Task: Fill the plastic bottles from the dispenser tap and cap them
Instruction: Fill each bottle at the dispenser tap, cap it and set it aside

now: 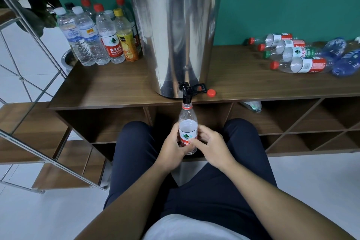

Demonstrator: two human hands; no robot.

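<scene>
While bottle (188, 132) sits under tap (187, 93), near edge of shelf, left hand (171, 145) and right hand (211, 145) curl fingers round its label. Thin plastic, flexes, getting heavier; grip mid-body lightly. Loose cap (211, 92) right of tap.

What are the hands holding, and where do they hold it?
Both the left hand and right hand grip one bottle around its labelled lower body, under the tap.

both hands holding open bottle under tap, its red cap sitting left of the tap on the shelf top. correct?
Not quite. The head view shows the red cap right of the tap, not left. The rest holds: left hand and right hand hold the open bottle under the tap.
</scene>
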